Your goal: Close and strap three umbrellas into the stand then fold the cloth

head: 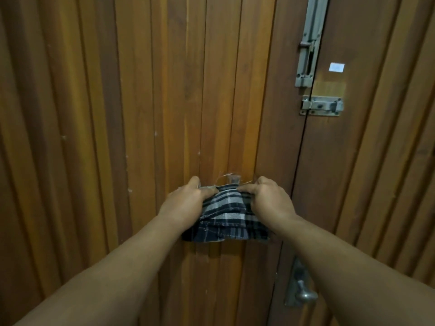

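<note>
Both forearms reach to centre frame, where the left hand (186, 198) and right hand (270, 198) each pinch the plaid cloth (223, 217) against the wooden door (141, 114), latch (321, 105) at two o'clock. Folding looks underway; no umbrellas or stand in view.

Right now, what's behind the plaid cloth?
The wooden door is behind the plaid cloth, held by the left hand and right hand. The covered door patch is hidden.

Wooden double door (141, 114) fills the view, vertical planks in warm brown, dim light. Up right, a tall metal slide bolt (307, 43) runs along the seam, a smaller latch (321, 106) below it. A pale sticker (336, 67), perhaps a label. Low right, a metal handle (302, 288).
</note>
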